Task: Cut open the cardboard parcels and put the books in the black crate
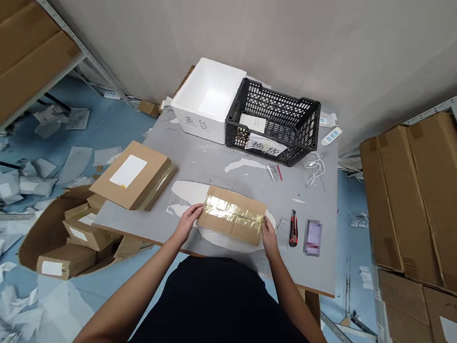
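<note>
A flat cardboard box (229, 226) with shiny clear tape across its top is on the grey table (161, 157), near the front edge. My left hand (190, 220) grips its left end, and my right hand (268, 234) holds the right end. White paper scraps lie under and around it. Right of my right hand lies a red and black box cutter (294, 229), beside a phone with a blurred screen (313, 238). At the table's left edge sits a larger taped box (131, 175) with a white label.
Behind stand a white foam bin (203, 118) and a black plastic crate (273, 123). A white cable (314, 168) lies at the right. Boxes fill a large carton (37, 231) on the littered left floor; stacked cartons (424, 196) flank the right.
</note>
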The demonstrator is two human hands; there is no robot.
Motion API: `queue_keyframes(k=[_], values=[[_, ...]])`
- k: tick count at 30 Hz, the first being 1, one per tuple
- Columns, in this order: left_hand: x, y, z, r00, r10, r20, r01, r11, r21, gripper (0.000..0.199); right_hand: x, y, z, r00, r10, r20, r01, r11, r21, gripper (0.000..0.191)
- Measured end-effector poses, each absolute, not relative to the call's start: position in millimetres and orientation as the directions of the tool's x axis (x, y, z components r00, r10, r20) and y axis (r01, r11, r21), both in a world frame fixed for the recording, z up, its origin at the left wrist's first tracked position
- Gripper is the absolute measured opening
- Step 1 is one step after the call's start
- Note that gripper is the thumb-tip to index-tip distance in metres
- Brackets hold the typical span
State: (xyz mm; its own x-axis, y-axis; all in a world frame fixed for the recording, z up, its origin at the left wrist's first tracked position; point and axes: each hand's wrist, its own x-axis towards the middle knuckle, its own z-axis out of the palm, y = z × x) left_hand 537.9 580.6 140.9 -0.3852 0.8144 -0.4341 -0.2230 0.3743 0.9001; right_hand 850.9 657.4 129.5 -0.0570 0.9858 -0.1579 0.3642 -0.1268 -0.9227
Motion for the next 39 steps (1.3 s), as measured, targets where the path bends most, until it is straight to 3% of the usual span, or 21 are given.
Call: queue_keyframes(k=[2,5,8,11,14,16,19,24,26,29,31,34,36,39], values=[[525,576,141,-0.368,0.821,-0.437,-0.238,0.372,0.897,0.054,837,651,139,-0.096,0.995,-0.038,0.486,0.013,-0.874,0.05],[525,574,139,-0.38,0.823,-0.423,-0.259,0.344,0.903,0.054,827,646,154,-0.35,0.934,0.065,0.579,0.27,-0.769,0.042],[530,577,131,-0.357,0.814,-0.457,-0.317,0.355,0.88,0.057,830,643,160,-0.393,0.917,0.068,0.649,0.33,-0.685,0.044],[535,582,121,-0.352,0.768,-0.535,-0.287,0.455,0.843,0.066,851,644,156,-0.274,0.961,0.033,0.717,0.227,-0.659,0.052],[549,585,119,-0.253,0.712,-0.655,-0.298,0.587,0.753,0.072,888,648,149,-0.085,0.995,-0.057,0.693,0.018,-0.721,0.065],[566,586,125,-0.037,0.739,-0.673,-0.363,0.617,0.698,0.068,908,650,144,0.016,0.981,-0.194,0.548,-0.171,-0.819,0.07],[593,588,142,0.177,0.826,-0.535,-0.395,0.558,0.73,0.051,912,653,137,0.001,0.922,-0.386,0.297,-0.369,-0.881,0.071],[588,591,163,-0.136,0.899,-0.415,-0.274,0.369,0.888,0.038,864,658,136,-0.117,0.9,-0.42,0.212,-0.39,-0.896,0.068],[571,589,166,-0.219,0.886,-0.409,-0.264,0.349,0.899,0.041,850,660,149,-0.124,0.924,-0.362,0.209,-0.333,-0.92,0.064],[555,587,167,-0.199,0.884,-0.422,-0.276,0.363,0.89,0.046,843,659,179,-0.057,0.992,-0.116,0.354,-0.088,-0.931,0.053],[556,587,166,-0.186,0.885,-0.426,-0.292,0.364,0.885,0.046,843,656,199,-0.205,0.978,0.037,0.496,0.137,-0.857,0.043],[564,589,162,-0.186,0.891,-0.414,-0.323,0.343,0.882,0.047,844,651,216,-0.457,0.886,0.079,0.585,0.367,-0.724,0.038],[568,592,158,-0.18,0.887,-0.426,-0.342,0.35,0.872,0.051,852,650,217,-0.411,0.908,0.081,0.661,0.358,-0.66,0.04],[569,595,149,-0.21,0.848,-0.486,-0.309,0.414,0.856,0.058,886,654,208,-0.219,0.974,0.054,0.752,0.204,-0.627,0.044]])
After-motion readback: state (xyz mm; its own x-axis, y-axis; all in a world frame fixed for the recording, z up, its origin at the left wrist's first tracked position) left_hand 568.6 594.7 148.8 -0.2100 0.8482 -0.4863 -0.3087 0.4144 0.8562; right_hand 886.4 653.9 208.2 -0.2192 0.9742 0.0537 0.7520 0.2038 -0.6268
